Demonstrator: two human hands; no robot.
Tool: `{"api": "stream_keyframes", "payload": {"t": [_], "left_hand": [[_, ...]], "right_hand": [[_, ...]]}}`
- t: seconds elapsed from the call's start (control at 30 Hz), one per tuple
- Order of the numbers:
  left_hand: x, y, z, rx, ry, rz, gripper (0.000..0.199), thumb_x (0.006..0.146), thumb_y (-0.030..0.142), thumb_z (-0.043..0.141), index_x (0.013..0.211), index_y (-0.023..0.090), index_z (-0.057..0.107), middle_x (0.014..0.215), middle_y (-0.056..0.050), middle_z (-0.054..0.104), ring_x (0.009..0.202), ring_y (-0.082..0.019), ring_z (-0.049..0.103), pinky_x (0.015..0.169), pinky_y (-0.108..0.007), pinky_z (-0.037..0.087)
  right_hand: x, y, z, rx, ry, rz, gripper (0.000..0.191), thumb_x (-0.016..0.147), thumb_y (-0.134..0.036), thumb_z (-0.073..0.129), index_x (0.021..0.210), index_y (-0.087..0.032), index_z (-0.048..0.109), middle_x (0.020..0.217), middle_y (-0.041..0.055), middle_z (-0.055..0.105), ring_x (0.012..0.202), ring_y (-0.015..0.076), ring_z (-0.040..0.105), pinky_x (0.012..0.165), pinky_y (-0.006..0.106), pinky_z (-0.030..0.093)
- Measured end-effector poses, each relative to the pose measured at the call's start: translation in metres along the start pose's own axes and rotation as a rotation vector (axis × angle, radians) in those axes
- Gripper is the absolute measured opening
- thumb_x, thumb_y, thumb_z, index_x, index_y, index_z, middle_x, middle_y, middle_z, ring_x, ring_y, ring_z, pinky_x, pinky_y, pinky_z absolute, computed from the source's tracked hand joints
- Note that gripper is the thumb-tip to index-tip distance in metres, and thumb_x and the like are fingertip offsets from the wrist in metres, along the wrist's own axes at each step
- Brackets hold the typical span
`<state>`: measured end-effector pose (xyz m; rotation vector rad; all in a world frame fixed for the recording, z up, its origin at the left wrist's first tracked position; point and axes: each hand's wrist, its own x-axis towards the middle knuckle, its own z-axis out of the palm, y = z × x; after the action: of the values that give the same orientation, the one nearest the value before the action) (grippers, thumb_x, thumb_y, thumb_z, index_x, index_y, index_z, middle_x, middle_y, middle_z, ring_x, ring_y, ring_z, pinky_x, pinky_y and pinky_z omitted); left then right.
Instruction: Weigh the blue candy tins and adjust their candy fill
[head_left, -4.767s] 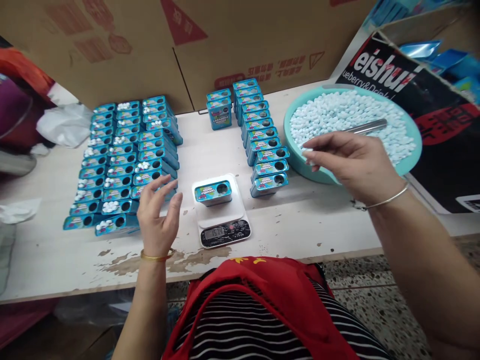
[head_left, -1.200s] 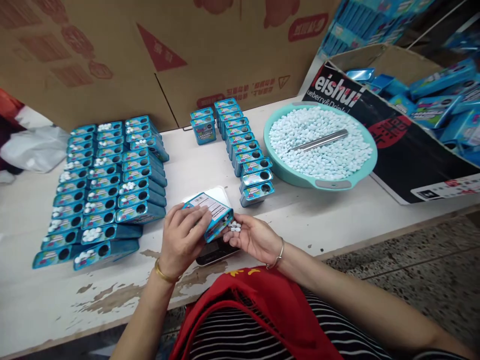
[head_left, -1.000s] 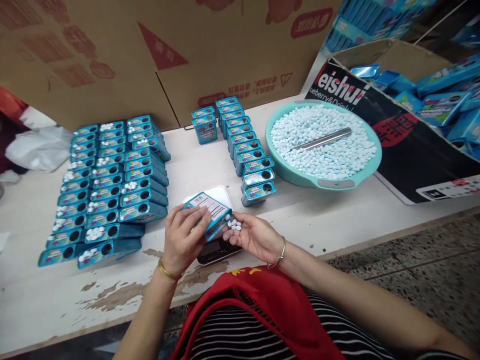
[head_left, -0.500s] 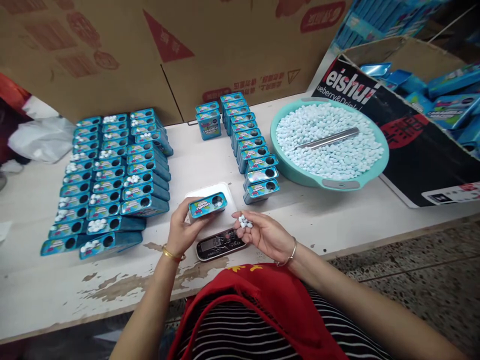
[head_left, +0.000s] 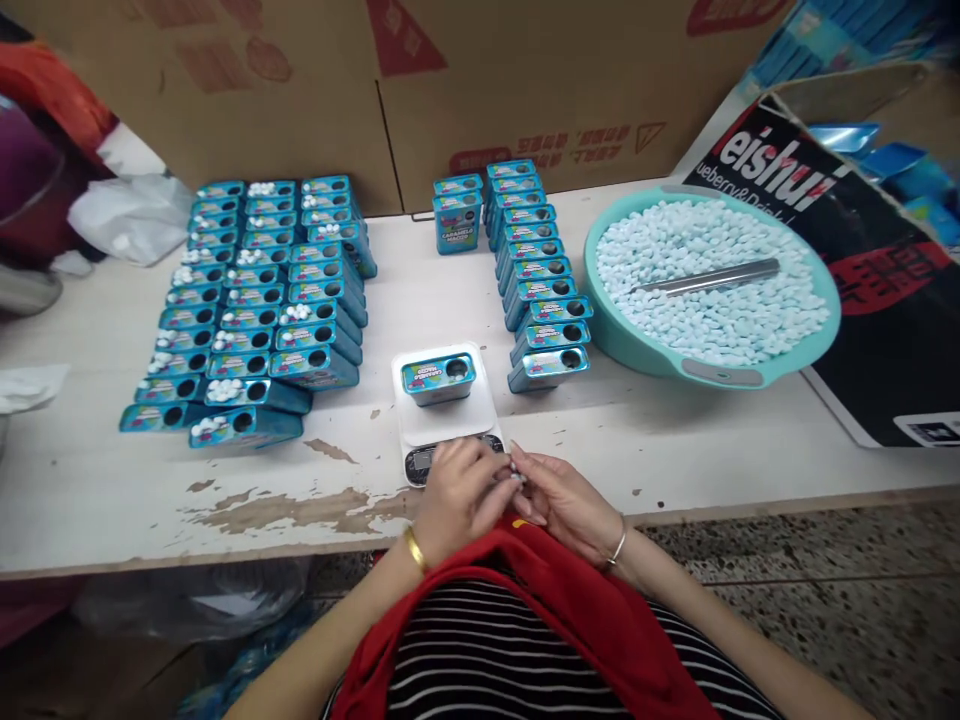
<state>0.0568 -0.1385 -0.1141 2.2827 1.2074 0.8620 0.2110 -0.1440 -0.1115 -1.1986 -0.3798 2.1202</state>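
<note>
A blue tin (head_left: 439,378) with a dark round opening stands on the white kitchen scale (head_left: 450,425); pale pieces show inside its opening. Just in front of the scale, both hands meet. My right hand (head_left: 566,500) is cupped with fingers curled round a few small pale-blue candies (head_left: 517,477). My left hand (head_left: 465,495) crosses over the scale's display edge, its fingertips curled together at the right palm. What those left fingertips pinch is hidden and slightly blurred. Neither hand touches the tin.
Rows of blue tins (head_left: 247,340) stand at left, several with candies on top. Another row of tins (head_left: 534,290) stands right of the scale. A turquoise basin (head_left: 750,375) full of candies holds a metal scoop (head_left: 712,277). Cardboard (head_left: 525,90) walls the back; an open box (head_left: 840,330) stands right.
My left hand has let go of the tin, which now stands on the scale, and has moved to my right hand. The right hand has closed more round its candies. The view has shifted.
</note>
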Motion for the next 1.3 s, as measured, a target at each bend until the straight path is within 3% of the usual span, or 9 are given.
{"api": "stream_keyframes", "payload": {"t": [0.13,0.4,0.57,0.67,0.73,0.83,0.97,1.07,1.3], "left_hand": [[-0.007,0.005,0.020,-0.004,-0.014,0.015,0.018,0.089,0.029,0.052,0.079,0.018,0.063,0.076,-0.001,0.058,0.073,-0.014,0.048,0.069,-0.032,0.033],[-0.011,0.017,0.025,0.030,-0.024,0.154,0.015,0.086,0.024,0.054,0.073,0.018,0.059,0.071,0.000,0.057,0.069,-0.013,0.046,0.069,-0.032,0.031],[0.007,0.009,-0.009,0.067,0.145,0.115,0.007,0.086,0.021,0.057,0.091,0.019,0.062,0.077,-0.001,0.060,0.075,-0.014,0.051,0.076,-0.033,0.034],[0.028,-0.011,-0.037,0.200,0.337,0.049,0.009,0.085,0.020,0.061,0.094,0.019,0.063,0.081,-0.002,0.060,0.079,-0.016,0.053,0.078,-0.034,0.034],[0.042,-0.026,-0.050,0.309,0.381,0.037,0.010,0.085,0.022,0.061,0.094,0.020,0.065,0.081,-0.003,0.061,0.079,-0.016,0.053,0.077,-0.035,0.034],[0.053,-0.044,-0.061,0.428,0.252,0.066,0.019,0.086,0.030,0.061,0.103,0.022,0.065,0.092,-0.005,0.063,0.086,-0.019,0.055,0.080,-0.036,0.033],[0.059,-0.060,-0.073,0.461,-0.044,0.056,0.054,0.081,0.046,0.065,0.127,0.021,0.051,0.119,-0.011,0.060,0.107,-0.026,0.053,0.088,-0.040,0.033],[0.079,-0.078,-0.084,0.428,-0.224,0.039,0.041,0.085,0.040,0.060,0.121,0.021,0.051,0.105,-0.007,0.065,0.094,-0.022,0.058,0.083,-0.037,0.035],[0.203,-0.139,-0.081,0.556,-0.162,-0.086,0.033,0.083,0.032,0.059,0.113,0.020,0.054,0.112,-0.008,0.063,0.104,-0.025,0.057,0.083,-0.036,0.036]], "right_hand": [[-0.012,0.013,-0.015,-0.093,0.025,0.027,0.048,0.067,-0.061,0.072,0.063,-0.015,0.056,0.044,-0.0071,0.045,0.039,0.0036,0.028,0.041,0.022,0.014],[-0.023,0.027,-0.033,0.049,0.037,0.068,0.039,0.068,-0.052,0.076,0.067,-0.015,0.061,0.053,-0.0058,0.049,0.045,0.0047,0.033,0.044,0.021,0.026],[-0.019,0.025,-0.030,0.131,-0.027,0.017,0.029,0.070,-0.041,0.077,0.080,-0.014,0.069,0.064,-0.0001,0.061,0.049,0.0053,0.045,0.042,0.018,0.029],[-0.015,0.022,-0.028,0.103,-0.028,0.029,0.034,0.067,-0.036,0.079,0.089,-0.012,0.071,0.069,0.0019,0.064,0.050,0.0047,0.047,0.042,0.017,0.030],[-0.013,0.020,-0.027,0.089,-0.025,0.036,0.033,0.067,-0.036,0.079,0.088,-0.012,0.071,0.067,0.0014,0.063,0.048,0.0040,0.046,0.041,0.016,0.028],[-0.010,0.020,-0.027,0.100,-0.015,0.028,0.032,0.066,-0.035,0.080,0.086,-0.012,0.071,0.067,0.0013,0.062,0.047,0.0036,0.045,0.040,0.016,0.028],[-0.004,0.019,-0.028,0.137,-0.001,0.001,0.030,0.067,-0.036,0.079,0.083,-0.012,0.071,0.065,0.0001,0.061,0.046,0.0032,0.046,0.040,0.016,0.028],[0.002,0.016,-0.027,0.139,-0.006,-0.010,0.033,0.064,-0.038,0.079,0.082,-0.012,0.070,0.063,-0.0005,0.059,0.043,0.0034,0.045,0.038,0.017,0.024],[0.015,0.004,-0.025,0.157,-0.022,-0.041,0.036,0.062,-0.043,0.080,0.078,-0.012,0.070,0.063,-0.0010,0.058,0.039,0.0020,0.040,0.037,0.017,0.017]]}}
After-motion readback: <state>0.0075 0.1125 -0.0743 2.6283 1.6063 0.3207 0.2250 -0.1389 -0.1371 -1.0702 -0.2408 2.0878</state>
